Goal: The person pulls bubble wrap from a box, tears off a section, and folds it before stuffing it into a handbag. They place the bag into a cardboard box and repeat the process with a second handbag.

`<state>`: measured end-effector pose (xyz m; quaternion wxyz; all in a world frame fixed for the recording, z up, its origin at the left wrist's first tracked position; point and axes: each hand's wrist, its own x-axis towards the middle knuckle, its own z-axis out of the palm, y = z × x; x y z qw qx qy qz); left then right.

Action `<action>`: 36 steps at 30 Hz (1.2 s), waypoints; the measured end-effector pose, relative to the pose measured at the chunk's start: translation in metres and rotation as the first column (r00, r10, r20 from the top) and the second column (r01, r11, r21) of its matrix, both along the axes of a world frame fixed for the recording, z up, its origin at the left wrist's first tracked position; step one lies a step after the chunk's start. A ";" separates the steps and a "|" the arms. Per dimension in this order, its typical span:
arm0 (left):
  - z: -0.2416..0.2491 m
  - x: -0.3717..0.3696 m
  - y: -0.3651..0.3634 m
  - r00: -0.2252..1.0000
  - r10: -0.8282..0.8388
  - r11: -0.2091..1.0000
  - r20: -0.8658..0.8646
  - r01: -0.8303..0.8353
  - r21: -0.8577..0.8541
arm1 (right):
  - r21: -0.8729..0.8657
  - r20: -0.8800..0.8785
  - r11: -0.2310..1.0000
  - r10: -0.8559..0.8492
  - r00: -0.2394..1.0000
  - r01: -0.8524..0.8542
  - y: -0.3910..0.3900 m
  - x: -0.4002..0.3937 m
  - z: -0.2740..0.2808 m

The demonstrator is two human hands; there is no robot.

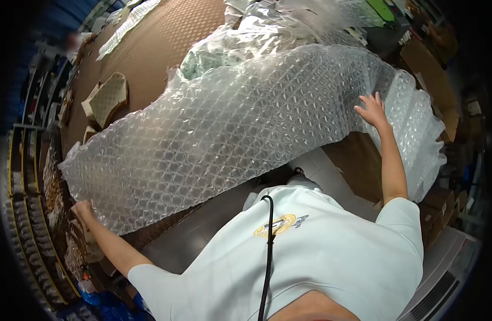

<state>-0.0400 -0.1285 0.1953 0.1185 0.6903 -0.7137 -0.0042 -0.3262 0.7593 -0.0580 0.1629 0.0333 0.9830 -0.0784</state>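
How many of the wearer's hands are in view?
2: the left hand by the left end of the bubble wrap, and the right hand toward its right end. Both show, so none is hidden.

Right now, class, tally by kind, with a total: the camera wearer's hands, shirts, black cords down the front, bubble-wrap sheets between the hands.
Left hand and right hand: 2
Pale shirt: 1
Black cord: 1
Bubble-wrap sheet: 1
Total: 5

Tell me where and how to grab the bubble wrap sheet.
Probably best at the near long edge of the bubble wrap sheet, coming from the wearer's side, thumb below and fingers above. It is thin and that edge looks uncovered, while the far edge lies against crumpled plastic.
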 end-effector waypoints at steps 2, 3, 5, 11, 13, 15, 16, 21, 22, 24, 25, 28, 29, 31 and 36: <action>0.007 -0.018 0.040 1.000 0.028 0.995 0.000 -0.028 -0.093 | -0.052 0.022 0.996 0.080 0.997 -0.079 -0.014 -0.017 -0.005; 0.009 -0.015 0.050 0.999 0.034 0.991 0.000 -0.034 -0.133 | -0.061 0.020 0.992 0.111 0.994 -0.109 -0.024 -0.026 -0.009; 0.005 0.005 0.029 0.997 0.082 0.988 0.013 -0.079 -0.132 | -0.046 0.070 0.985 0.168 0.983 -0.165 -0.030 -0.039 -0.013; -0.001 0.032 -0.061 0.986 0.045 0.996 0.160 -0.031 -0.086 | -0.029 0.134 0.961 0.277 0.952 -0.275 -0.046 -0.062 -0.018; -0.005 0.026 -0.073 0.977 0.048 0.995 0.207 -0.029 -0.094 | -0.051 0.141 0.952 0.307 0.941 -0.302 -0.054 -0.068 -0.020; -0.005 0.011 -0.065 0.976 0.045 0.996 0.212 -0.029 -0.079 | -0.091 0.145 0.936 0.351 0.925 -0.340 -0.067 -0.069 -0.020; -0.002 0.007 -0.050 0.974 0.058 0.997 0.218 -0.045 -0.066 | -0.110 0.148 0.927 0.373 0.916 -0.360 -0.073 -0.070 -0.026; 0.014 -0.011 0.016 0.965 0.091 0.996 0.248 -0.085 -0.037 | -0.117 0.164 0.891 0.453 0.876 -0.439 -0.092 -0.073 -0.042; 0.016 -0.014 0.024 0.963 0.086 0.996 0.256 -0.077 -0.043 | -0.116 0.164 0.893 0.450 0.878 -0.436 -0.094 -0.075 -0.046; 0.025 -0.020 0.040 0.957 0.079 0.996 0.280 -0.065 -0.057 | -0.119 0.177 0.874 0.485 0.856 -0.471 -0.097 -0.080 -0.050; 0.030 -0.022 0.048 0.953 0.078 0.996 0.293 -0.061 -0.065 | -0.105 0.119 0.872 0.488 0.865 -0.478 -0.097 -0.080 -0.053; 0.047 -0.027 0.070 0.942 0.084 0.994 0.326 -0.058 -0.091 | -0.145 0.196 0.856 0.516 0.834 -0.496 -0.091 -0.104 -0.052; 0.052 -0.031 0.075 0.941 0.088 0.994 0.326 -0.061 -0.093 | -0.170 0.176 0.892 0.445 0.878 -0.418 -0.088 -0.122 -0.047; 0.055 -0.037 0.084 0.954 0.168 0.986 0.249 -0.159 -0.057 | -0.186 0.011 0.920 0.352 0.936 -0.344 -0.080 -0.169 -0.036; 0.045 -0.028 0.086 0.966 0.166 0.972 0.197 -0.128 -0.195 | -0.085 -0.161 0.910 0.390 0.907 -0.406 -0.086 -0.239 -0.017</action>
